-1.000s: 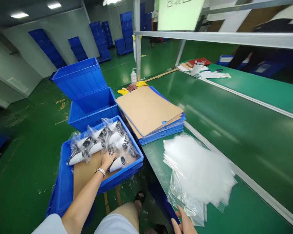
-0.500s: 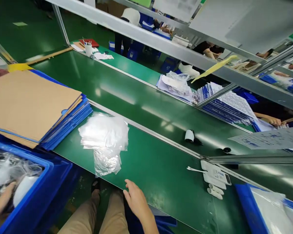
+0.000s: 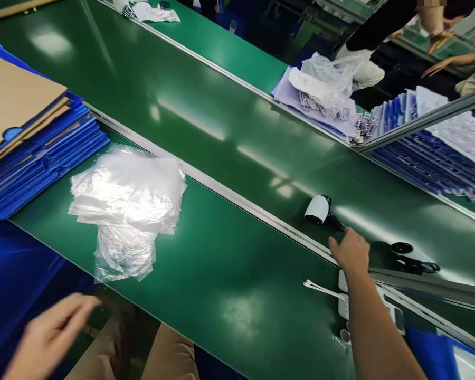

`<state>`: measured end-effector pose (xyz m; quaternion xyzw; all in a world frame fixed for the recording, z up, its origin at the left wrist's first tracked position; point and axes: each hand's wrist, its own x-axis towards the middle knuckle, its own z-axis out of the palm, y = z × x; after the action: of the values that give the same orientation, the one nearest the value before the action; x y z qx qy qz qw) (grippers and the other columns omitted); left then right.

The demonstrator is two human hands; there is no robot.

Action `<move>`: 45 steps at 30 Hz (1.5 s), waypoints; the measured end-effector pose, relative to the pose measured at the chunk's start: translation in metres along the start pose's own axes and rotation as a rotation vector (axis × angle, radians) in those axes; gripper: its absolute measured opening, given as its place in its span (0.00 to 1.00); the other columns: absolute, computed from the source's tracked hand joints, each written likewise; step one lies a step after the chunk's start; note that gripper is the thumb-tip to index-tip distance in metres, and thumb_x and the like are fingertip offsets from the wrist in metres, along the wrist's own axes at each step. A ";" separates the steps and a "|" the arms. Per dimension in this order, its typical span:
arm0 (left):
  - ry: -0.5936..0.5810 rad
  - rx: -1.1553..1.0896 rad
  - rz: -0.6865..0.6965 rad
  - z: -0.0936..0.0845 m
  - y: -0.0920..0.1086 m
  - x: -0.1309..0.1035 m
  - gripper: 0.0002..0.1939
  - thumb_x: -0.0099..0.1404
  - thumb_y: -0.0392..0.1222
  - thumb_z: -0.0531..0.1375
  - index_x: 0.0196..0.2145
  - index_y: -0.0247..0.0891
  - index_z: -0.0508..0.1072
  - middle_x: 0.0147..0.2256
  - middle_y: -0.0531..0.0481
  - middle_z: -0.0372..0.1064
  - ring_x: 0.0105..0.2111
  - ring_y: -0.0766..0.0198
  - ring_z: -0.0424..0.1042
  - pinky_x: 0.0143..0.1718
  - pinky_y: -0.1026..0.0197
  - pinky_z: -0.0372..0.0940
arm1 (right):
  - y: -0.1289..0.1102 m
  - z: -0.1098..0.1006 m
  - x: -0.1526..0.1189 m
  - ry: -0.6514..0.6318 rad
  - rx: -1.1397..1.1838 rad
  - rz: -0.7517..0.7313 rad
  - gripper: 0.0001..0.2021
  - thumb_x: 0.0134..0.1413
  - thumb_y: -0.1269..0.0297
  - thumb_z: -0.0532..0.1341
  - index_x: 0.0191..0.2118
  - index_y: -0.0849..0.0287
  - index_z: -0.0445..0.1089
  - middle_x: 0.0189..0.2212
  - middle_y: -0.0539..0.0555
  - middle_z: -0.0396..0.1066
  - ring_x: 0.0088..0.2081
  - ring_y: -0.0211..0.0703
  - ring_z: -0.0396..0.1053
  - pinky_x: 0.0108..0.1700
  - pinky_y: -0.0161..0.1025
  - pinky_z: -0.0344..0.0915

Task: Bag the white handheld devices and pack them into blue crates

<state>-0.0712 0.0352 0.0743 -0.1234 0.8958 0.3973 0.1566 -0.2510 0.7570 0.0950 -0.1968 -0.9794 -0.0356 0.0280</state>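
Note:
A white and black handheld device lies on the green surface beyond the metal rail, its black handle pointing right and down. My right hand is at the tip of that handle, thumb apart from the fingers, not visibly wrapped round it. Slightly blurred, my left hand hangs at the lower left, off the table's front edge, its fingers loosely extended and holding nothing visible. A pile of clear plastic bags lies on the green table, between the two hands.
Blue sheets topped with brown cardboard are stacked at the left. White flat items with a cable lie partly under my right forearm. Black round objects sit right of that hand. Across the rail are papers, more stacks and other people.
My right hand has moved forward and right, from the table's front edge to the device's handle. My left hand has come out of the blue bin. The view has shifted right.

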 end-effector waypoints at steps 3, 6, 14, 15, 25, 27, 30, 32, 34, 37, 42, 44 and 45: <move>-0.279 -0.155 0.075 0.085 0.048 0.020 0.23 0.67 0.66 0.56 0.31 0.48 0.80 0.31 0.55 0.77 0.33 0.60 0.74 0.36 0.62 0.70 | 0.031 0.029 0.055 -0.002 0.046 -0.035 0.43 0.65 0.42 0.43 0.65 0.84 0.53 0.60 0.87 0.58 0.66 0.80 0.53 0.63 0.67 0.50; -0.421 -0.234 0.035 0.145 0.079 0.037 0.24 0.69 0.63 0.55 0.36 0.42 0.80 0.30 0.48 0.74 0.30 0.63 0.69 0.32 0.64 0.64 | 0.050 0.053 0.096 -0.058 0.123 -0.108 0.51 0.53 0.32 0.46 0.69 0.73 0.50 0.63 0.80 0.56 0.67 0.87 0.48 0.63 0.76 0.51; -0.464 -0.519 -0.312 0.156 0.077 0.053 0.38 0.58 0.75 0.60 0.44 0.34 0.75 0.22 0.55 0.65 0.14 0.76 0.49 0.17 0.67 0.41 | 0.034 0.067 0.104 -0.117 0.324 -0.202 0.29 0.51 0.54 0.54 0.54 0.68 0.63 0.46 0.76 0.66 0.55 0.80 0.60 0.55 0.80 0.53; -0.454 -0.509 -0.309 0.156 0.076 0.054 0.39 0.57 0.75 0.60 0.44 0.34 0.74 0.23 0.55 0.65 0.13 0.75 0.50 0.17 0.67 0.41 | 0.028 0.064 0.095 -0.088 0.359 -0.194 0.24 0.51 0.58 0.55 0.52 0.68 0.63 0.45 0.75 0.66 0.55 0.75 0.61 0.58 0.76 0.52; -0.465 -0.332 -0.040 0.154 0.090 0.062 0.37 0.56 0.73 0.62 0.46 0.36 0.76 0.30 0.50 0.74 0.19 0.68 0.65 0.22 0.64 0.61 | -0.097 -0.006 -0.163 0.073 0.748 -0.021 0.18 0.58 0.65 0.55 0.54 0.62 0.61 0.48 0.65 0.70 0.49 0.54 0.70 0.52 0.52 0.70; -0.509 -0.285 0.091 0.154 0.102 0.049 0.35 0.56 0.70 0.63 0.48 0.39 0.77 0.40 0.45 0.78 0.33 0.60 0.75 0.34 0.61 0.71 | -0.145 -0.023 -0.246 0.087 0.800 0.037 0.15 0.59 0.67 0.55 0.52 0.60 0.63 0.44 0.60 0.72 0.45 0.48 0.72 0.48 0.46 0.72; -0.668 -0.257 0.261 0.150 0.113 0.009 0.35 0.55 0.67 0.66 0.52 0.41 0.76 0.53 0.42 0.75 0.51 0.50 0.74 0.53 0.53 0.71 | -0.219 -0.037 -0.353 0.070 0.960 0.108 0.16 0.58 0.69 0.57 0.52 0.58 0.66 0.45 0.58 0.72 0.46 0.47 0.72 0.49 0.44 0.72; -0.809 -0.262 0.262 0.144 0.112 -0.024 0.35 0.53 0.67 0.68 0.50 0.39 0.76 0.52 0.41 0.76 0.54 0.46 0.74 0.58 0.47 0.69 | -0.260 -0.041 -0.411 0.063 1.100 0.211 0.19 0.56 0.71 0.58 0.54 0.56 0.65 0.49 0.59 0.70 0.50 0.50 0.70 0.53 0.49 0.70; -0.895 -0.272 0.197 0.136 0.105 -0.057 0.36 0.51 0.66 0.69 0.48 0.36 0.77 0.48 0.39 0.78 0.54 0.42 0.74 0.61 0.43 0.66 | -0.289 -0.046 -0.460 0.083 1.165 0.346 0.22 0.53 0.74 0.58 0.55 0.55 0.64 0.50 0.59 0.69 0.51 0.53 0.68 0.54 0.53 0.69; -0.835 -0.294 0.210 0.124 0.094 -0.097 0.38 0.50 0.63 0.71 0.52 0.36 0.75 0.49 0.40 0.77 0.57 0.40 0.71 0.65 0.40 0.62 | -0.312 -0.063 -0.513 0.118 1.145 0.478 0.22 0.52 0.76 0.57 0.54 0.56 0.61 0.48 0.60 0.67 0.49 0.53 0.67 0.53 0.54 0.69; -0.848 -0.302 0.334 0.111 0.100 -0.139 0.41 0.49 0.59 0.73 0.56 0.38 0.72 0.50 0.41 0.77 0.56 0.39 0.72 0.63 0.38 0.66 | -0.300 -0.111 -0.562 0.069 0.942 0.493 0.20 0.57 0.71 0.55 0.55 0.61 0.60 0.47 0.64 0.67 0.48 0.57 0.66 0.51 0.59 0.68; -0.920 -0.267 0.369 0.108 0.107 -0.149 0.40 0.46 0.60 0.74 0.52 0.36 0.75 0.44 0.41 0.79 0.55 0.37 0.73 0.59 0.39 0.70 | -0.286 -0.128 -0.577 0.018 0.866 0.494 0.17 0.56 0.69 0.56 0.53 0.63 0.63 0.46 0.64 0.68 0.46 0.58 0.66 0.50 0.58 0.68; -0.948 -0.255 0.390 0.107 0.110 -0.154 0.39 0.46 0.60 0.74 0.50 0.36 0.76 0.43 0.41 0.79 0.55 0.36 0.73 0.58 0.40 0.71 | -0.279 -0.134 -0.585 0.007 0.859 0.489 0.16 0.56 0.68 0.57 0.51 0.63 0.64 0.45 0.64 0.69 0.46 0.57 0.66 0.49 0.56 0.68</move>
<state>0.0523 0.2024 0.1389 0.2206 0.6775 0.5372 0.4515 0.1848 0.2655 0.1716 -0.3915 -0.8305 0.3783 0.1176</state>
